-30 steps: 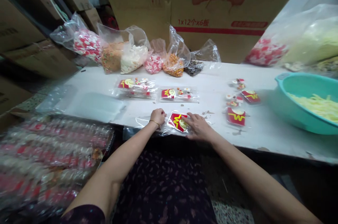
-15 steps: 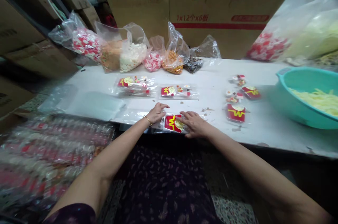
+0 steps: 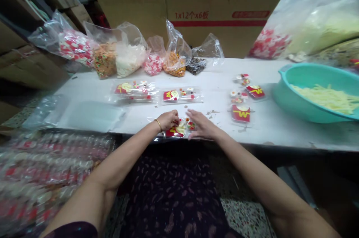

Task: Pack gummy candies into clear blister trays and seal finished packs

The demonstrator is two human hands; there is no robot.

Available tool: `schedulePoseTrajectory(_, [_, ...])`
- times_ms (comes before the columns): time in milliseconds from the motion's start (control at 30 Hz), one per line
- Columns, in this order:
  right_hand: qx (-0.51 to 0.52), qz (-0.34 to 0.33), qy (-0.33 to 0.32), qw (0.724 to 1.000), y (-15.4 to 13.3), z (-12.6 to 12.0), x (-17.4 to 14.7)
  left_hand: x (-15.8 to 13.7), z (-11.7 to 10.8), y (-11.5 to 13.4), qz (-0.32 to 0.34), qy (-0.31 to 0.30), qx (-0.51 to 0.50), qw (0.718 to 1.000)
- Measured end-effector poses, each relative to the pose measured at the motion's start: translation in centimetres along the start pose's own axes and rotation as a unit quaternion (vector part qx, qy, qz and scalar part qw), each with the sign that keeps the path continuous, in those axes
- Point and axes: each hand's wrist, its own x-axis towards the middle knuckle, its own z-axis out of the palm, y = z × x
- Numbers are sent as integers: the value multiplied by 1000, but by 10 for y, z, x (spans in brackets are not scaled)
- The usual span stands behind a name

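Observation:
At the table's near edge lies a clear plastic packet with a red fries carton (image 3: 171,132) marked with a yellow letter, pale yellow fries pieces and small colourful pieces beside it. My left hand (image 3: 168,120), with a gold bracelet at the wrist, is closed over the carton's upper part; its fingertips are bunched and what they pinch is hidden. My right hand (image 3: 203,126) is open at the packet's right end, thumb and fingers apart around the small pieces. Beyond the hands lie a filled packet (image 3: 182,96) and a stack of filled packets (image 3: 136,91).
To the right are loose sets with red cartons (image 3: 241,114) and a turquoise basin (image 3: 288,98) of pale yellow strips. Empty clear bags (image 3: 89,116) lie at left. Several bags of small pieces (image 3: 130,60) line the back before a cardboard box (image 3: 213,40). Packed rows (image 3: 50,167) sit lower left.
My left hand has moved onto the carton and its fingers have closed. My right hand has slid off the carton to the packet's right end, uncovering small colourful pieces. The view has shifted slightly right.

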Motion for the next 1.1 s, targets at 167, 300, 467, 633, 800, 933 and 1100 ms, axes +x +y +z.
schedulePoseTrajectory(167, [188, 309, 40, 931, 28, -13, -26, 0, 1, -7, 5, 16, -47, 999])
schedulePoseTrajectory(300, [341, 348, 74, 870, 13, 4, -22, 22, 14, 11, 47, 59, -90, 993])
schedulePoseTrajectory(467, [405, 317, 161, 842, -11, 32, -9, 66, 35, 46, 90, 128, -143, 977])
schedulePoseTrajectory(633, [356, 315, 152, 867, 10, 20, -21, 72, 37, 42, 102, 206, -219, 948])
schedulePoseTrajectory(800, [86, 120, 169, 975, 13, -17, -23, 13, 7, -18, -71, 378, -283, 879])
schedulePoseTrajectory(933, [-96, -35, -30, 994, -14, -7, 0, -66, -19, -76, -245, 521, -124, 808])
schedulePoseTrajectory(1100, [-145, -61, -83, 984, -11, -7, 32, -158, -42, -121, -380, 429, 94, 814])
